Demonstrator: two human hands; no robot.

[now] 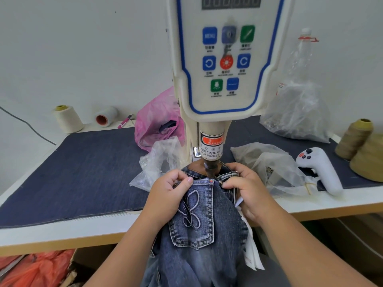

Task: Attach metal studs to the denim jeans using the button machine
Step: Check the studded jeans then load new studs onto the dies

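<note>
- Two hands frame the button machine (226, 59) head on the worktop (331, 201), its punch directly beyond them.
- Denim jeans (199, 220) run near-to-far, pocket corner under the punch.
- Left hand (170, 193) and right hand (246, 187), equally close, both pinch the waistband.

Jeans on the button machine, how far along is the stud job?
Done: one stud shows at the pocket's left corner. In hand: left hand and right hand hold the jeans under the machine head. Left: the right corner, apparently.
</note>
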